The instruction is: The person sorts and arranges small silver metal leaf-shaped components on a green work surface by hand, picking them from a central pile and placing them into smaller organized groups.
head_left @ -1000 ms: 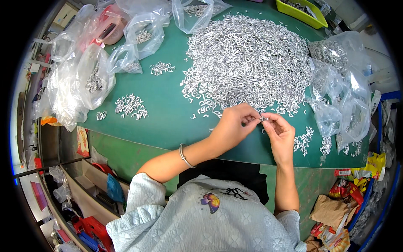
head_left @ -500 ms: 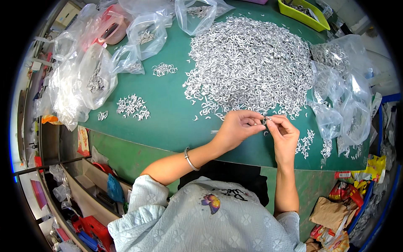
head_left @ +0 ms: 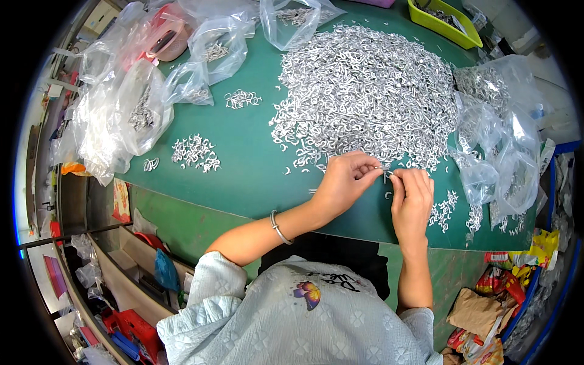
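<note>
A big heap of small silver metal hooks covers the middle of the green table. At the heap's near edge my left hand and my right hand meet. Both pinch a small silver metal piece between their fingertips. A bracelet circles my left wrist. A few loose hooks lie on the green surface just under my hands.
Small piles of hooks lie at the left. Clear plastic bags with hooks crowd the left and back, more bags at the right. A yellow-green tray stands at the back right. Snack wrappers lie at the lower right.
My hands have stayed together at the heap's near edge, fingers shifting slightly on the small metal piece.
</note>
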The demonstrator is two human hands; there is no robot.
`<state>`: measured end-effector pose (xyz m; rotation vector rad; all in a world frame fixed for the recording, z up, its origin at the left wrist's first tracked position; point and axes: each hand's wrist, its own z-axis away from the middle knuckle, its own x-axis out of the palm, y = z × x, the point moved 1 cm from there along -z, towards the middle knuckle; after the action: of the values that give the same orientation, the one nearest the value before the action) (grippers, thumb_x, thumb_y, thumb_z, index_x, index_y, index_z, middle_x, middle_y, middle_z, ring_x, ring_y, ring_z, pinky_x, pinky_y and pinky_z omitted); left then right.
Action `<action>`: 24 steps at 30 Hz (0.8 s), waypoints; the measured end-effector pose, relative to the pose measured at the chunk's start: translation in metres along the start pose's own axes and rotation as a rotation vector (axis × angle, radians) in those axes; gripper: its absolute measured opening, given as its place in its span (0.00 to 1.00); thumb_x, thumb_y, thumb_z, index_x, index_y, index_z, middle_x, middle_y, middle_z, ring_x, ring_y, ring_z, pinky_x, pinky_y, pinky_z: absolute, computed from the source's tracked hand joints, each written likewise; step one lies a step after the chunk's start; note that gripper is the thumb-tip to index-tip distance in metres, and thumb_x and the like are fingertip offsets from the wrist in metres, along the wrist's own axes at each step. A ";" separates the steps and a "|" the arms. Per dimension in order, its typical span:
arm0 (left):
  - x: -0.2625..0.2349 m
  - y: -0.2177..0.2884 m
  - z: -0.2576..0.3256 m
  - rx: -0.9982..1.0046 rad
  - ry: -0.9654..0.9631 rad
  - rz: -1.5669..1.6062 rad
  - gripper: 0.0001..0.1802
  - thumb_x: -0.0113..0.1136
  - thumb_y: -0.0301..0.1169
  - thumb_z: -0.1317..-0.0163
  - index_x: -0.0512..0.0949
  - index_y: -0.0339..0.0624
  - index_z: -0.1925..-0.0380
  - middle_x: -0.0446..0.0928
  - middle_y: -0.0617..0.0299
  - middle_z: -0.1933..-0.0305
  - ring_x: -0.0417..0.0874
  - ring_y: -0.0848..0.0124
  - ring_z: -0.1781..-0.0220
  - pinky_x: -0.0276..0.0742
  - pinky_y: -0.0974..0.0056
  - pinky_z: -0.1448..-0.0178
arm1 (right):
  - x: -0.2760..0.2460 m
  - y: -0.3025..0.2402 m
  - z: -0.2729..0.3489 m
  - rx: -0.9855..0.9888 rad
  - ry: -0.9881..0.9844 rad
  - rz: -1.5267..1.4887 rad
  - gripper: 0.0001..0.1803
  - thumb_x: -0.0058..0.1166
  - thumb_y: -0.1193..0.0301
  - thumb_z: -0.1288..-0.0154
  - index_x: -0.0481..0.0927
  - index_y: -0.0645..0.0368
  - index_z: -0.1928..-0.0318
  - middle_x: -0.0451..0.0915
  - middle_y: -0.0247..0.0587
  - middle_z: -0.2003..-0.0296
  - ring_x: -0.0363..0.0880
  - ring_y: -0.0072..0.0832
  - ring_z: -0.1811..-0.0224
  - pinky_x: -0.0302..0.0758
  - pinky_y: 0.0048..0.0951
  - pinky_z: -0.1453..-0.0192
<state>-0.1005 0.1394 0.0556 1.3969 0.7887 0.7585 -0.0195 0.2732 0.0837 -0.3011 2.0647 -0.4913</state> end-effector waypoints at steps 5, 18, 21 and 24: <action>-0.012 0.009 -0.004 0.291 0.091 -0.405 0.16 0.68 0.22 0.43 0.79 0.34 0.54 0.80 0.57 0.67 0.81 0.70 0.69 0.79 0.67 0.64 | -0.003 0.004 -0.001 0.168 -0.066 -0.249 0.02 0.58 0.80 0.39 0.78 0.66 0.67 0.77 0.45 0.72 0.75 0.38 0.68 0.69 0.33 0.62; -0.102 0.034 -0.009 -0.059 0.049 -0.192 0.06 0.60 0.24 0.35 0.82 0.34 0.60 0.82 0.64 0.69 0.81 0.79 0.67 0.78 0.71 0.63 | 0.007 0.009 0.006 0.491 -0.236 -0.779 0.07 0.54 0.74 0.30 0.82 0.66 0.61 0.79 0.32 0.72 0.72 0.16 0.69 0.66 0.19 0.64; -0.185 0.016 -0.032 0.111 0.387 -0.650 0.09 0.58 0.21 0.40 0.83 0.34 0.60 0.84 0.58 0.67 0.83 0.73 0.66 0.79 0.67 0.60 | 0.006 0.012 0.009 0.442 -0.285 -0.687 0.05 0.56 0.76 0.33 0.81 0.66 0.60 0.80 0.34 0.70 0.74 0.20 0.67 0.67 0.21 0.62; -0.244 -0.007 -0.052 0.249 0.575 -0.955 0.12 0.57 0.19 0.44 0.83 0.34 0.61 0.84 0.51 0.64 0.84 0.63 0.65 0.80 0.61 0.56 | 0.002 0.005 -0.002 0.258 -0.279 -0.442 0.05 0.58 0.77 0.36 0.81 0.65 0.60 0.81 0.39 0.65 0.76 0.28 0.64 0.71 0.26 0.57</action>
<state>-0.2766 -0.0375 0.0548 0.8217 1.8661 0.2851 -0.0223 0.2770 0.0807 -0.6378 1.6403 -0.9186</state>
